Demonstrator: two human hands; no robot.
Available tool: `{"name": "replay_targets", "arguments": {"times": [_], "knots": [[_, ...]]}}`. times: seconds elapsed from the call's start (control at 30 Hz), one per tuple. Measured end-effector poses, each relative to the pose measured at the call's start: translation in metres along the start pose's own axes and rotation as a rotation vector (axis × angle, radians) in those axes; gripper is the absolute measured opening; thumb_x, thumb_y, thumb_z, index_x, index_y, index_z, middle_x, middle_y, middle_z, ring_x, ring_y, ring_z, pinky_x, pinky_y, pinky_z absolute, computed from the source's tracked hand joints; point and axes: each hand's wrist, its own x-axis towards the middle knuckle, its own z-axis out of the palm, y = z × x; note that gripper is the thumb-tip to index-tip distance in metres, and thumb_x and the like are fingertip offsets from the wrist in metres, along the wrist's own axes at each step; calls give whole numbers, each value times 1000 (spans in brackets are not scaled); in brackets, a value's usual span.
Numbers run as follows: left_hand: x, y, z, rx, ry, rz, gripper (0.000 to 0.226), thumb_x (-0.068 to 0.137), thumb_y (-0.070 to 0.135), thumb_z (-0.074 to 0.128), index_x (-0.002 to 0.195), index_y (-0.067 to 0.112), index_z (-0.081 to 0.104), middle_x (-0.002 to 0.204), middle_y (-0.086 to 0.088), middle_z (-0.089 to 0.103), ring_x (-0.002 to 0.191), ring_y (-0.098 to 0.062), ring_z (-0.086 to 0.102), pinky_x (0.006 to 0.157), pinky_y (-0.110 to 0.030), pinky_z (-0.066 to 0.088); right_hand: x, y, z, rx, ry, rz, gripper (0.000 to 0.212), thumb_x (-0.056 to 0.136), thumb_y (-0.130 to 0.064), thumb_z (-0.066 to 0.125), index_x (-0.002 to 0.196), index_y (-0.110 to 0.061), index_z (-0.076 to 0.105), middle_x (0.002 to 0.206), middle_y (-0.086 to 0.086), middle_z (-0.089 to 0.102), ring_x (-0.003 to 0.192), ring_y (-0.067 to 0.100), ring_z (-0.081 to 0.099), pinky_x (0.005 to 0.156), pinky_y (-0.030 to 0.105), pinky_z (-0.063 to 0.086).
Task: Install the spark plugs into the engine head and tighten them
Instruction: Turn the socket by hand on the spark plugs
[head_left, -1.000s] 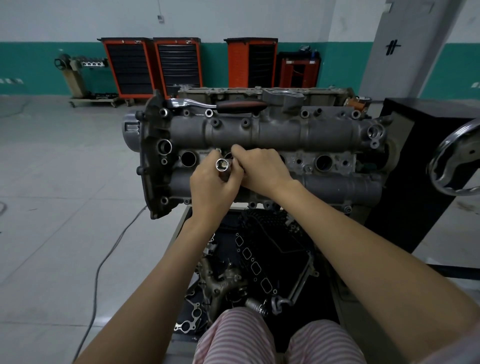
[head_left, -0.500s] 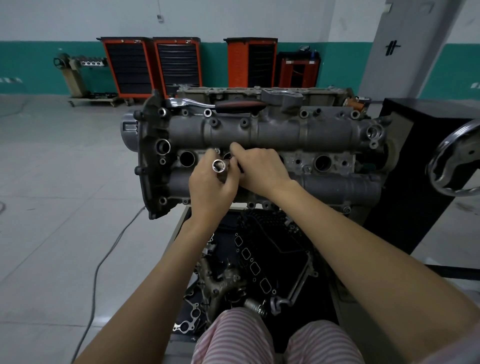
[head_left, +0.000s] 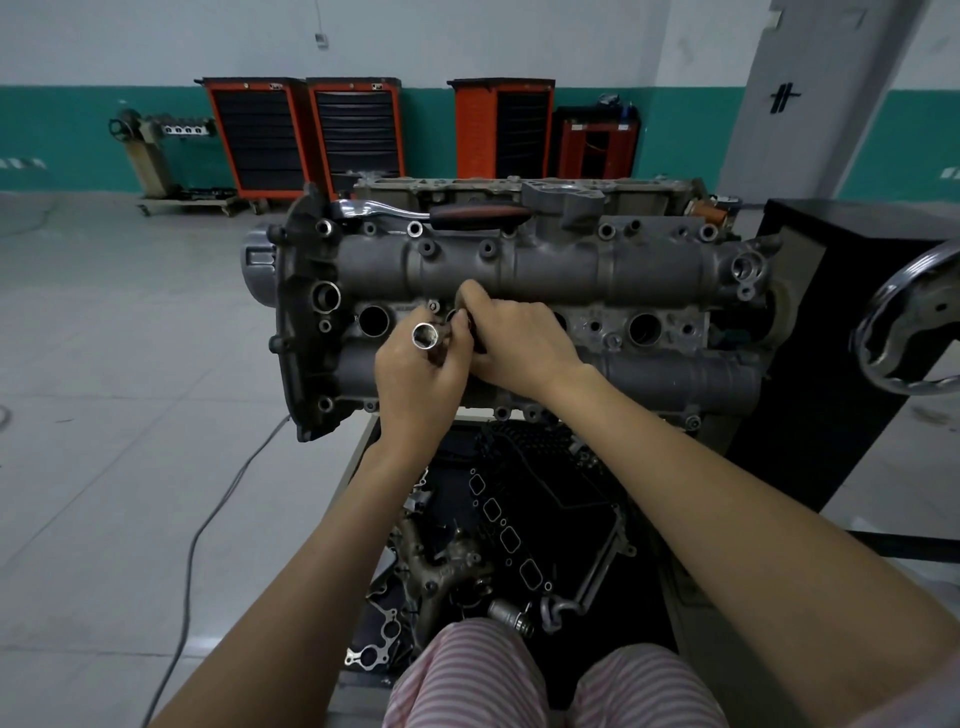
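Two hands: we see both meeting over the middle row of the engine head (head_left: 545, 270), at its second plug well from the left.
Left hand (head_left: 415, 379): we see its fingers curled round a shiny tubular socket (head_left: 427, 336), gripping it with the open end facing up toward the camera.
Right hand (head_left: 519, 343): we see the fingers bent, the fingertips (head_left: 465, 299) pinching something small and dark at the well's mouth; we cannot tell whether it is a spark plug.
Engine head: grey cast metal, lying lengthwise across the view on a stand, with one open well (head_left: 373, 320) left of the hands and another (head_left: 644, 328) to their right.
Ratchet (head_left: 431, 210): we see it resting on the far top edge of the engine head, chrome head to the left, dark grip to the right, untouched.
Tray below (head_left: 613, 499): dark, holding gaskets (head_left: 501, 525) and loose metal parts.
Handwheel (head_left: 904, 332): at the right edge, beside a black cabinet (head_left: 831, 364).
Background: orange tool cabinets (head_left: 301, 135) against a teal-and-white wall.
Floor: pale tiles with a grey cable (head_left: 208, 519) trailing across.
Lower edge: knees in striped pink trousers (head_left: 467, 675).
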Motion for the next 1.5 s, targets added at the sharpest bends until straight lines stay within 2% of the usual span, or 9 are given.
{"name": "replay_targets", "arguments": {"times": [0.2, 0.37, 0.5, 0.6, 0.8, 0.97, 1.17, 1.37, 1.5], "knots": [[-1, 1, -1, 15, -27, -9, 27, 88, 25, 52, 69, 10, 40, 58, 8, 37, 54, -17, 39, 52, -15, 30, -4, -3, -5, 31, 87, -43, 10, 81, -11, 55, 87, -4, 51, 66, 10, 62, 57, 36, 57, 46, 30, 27], [2, 2, 1, 61, -42, -31, 50, 86, 41, 50, 55, 3, 44, 50, -9, 45, 49, -23, 43, 50, -34, 34, -6, -5, -7, 55, 105, -3, 26, 73, -9, 61, 74, -18, 37, 52, 9, 55, 47, 36, 52, 47, 28, 24], [3, 1, 1, 67, -41, -44, 49, 88, 33, 53, 53, -1, 48, 48, -11, 48, 48, -27, 46, 52, -46, 38, -5, -2, -4, 4, 33, 32, 15, 80, -21, 59, 79, -14, 45, 65, 10, 64, 60, 36, 59, 50, 27, 24], [3, 0, 2, 53, -30, -60, 53, 86, 37, 56, 54, -5, 51, 48, -14, 50, 48, -30, 48, 53, -45, 38, -2, -1, 0, 6, -12, 42, 24, 81, -27, 55, 83, -16, 34, 71, 8, 64, 64, 34, 59, 48, 28, 20], [4, 2, 2, 66, 2, -36, 52, 87, 29, 63, 49, -3, 49, 43, -14, 47, 44, -30, 46, 49, -38, 32, -1, 2, 3, -125, -21, 19, 21, 85, -27, 48, 94, -11, 59, 77, 11, 67, 72, 36, 61, 53, 31, 27], [1, 4, 0, 59, -19, 19, 48, 85, 37, 58, 55, 6, 37, 50, -8, 39, 48, -26, 41, 49, -38, 34, -2, 0, -1, -143, -19, 60, 19, 84, -30, 53, 83, -14, 65, 73, 12, 67, 69, 36, 61, 54, 29, 26], [1, 4, 1, 65, -10, 28, 38, 87, 19, 57, 58, 14, 34, 50, 8, 32, 47, -22, 37, 47, -34, 31, -3, -4, -2, -114, 40, 69, 20, 84, -29, 56, 85, -10, 64, 68, 15, 66, 63, 37, 62, 53, 29, 27], [0, 2, -1, 27, -60, -38, 21, 86, 23, 50, 75, 6, 44, 68, -13, 48, 61, -26, 47, 55, -36, 36, 0, -3, 2, -148, 20, 64, 19, 84, -28, 52, 86, -10, 47, 69, 11, 64, 60, 34, 59, 49, 29, 21], [1, 2, -1, 40, -56, -42, 40, 85, 36, 49, 67, 1, 45, 58, -12, 48, 55, -27, 47, 53, -38, 36, -1, -3, 0, -114, 51, 23, 16, 79, -24, 59, 80, -8, 56, 63, 13, 64, 56, 37, 58, 49, 29, 22]]}}
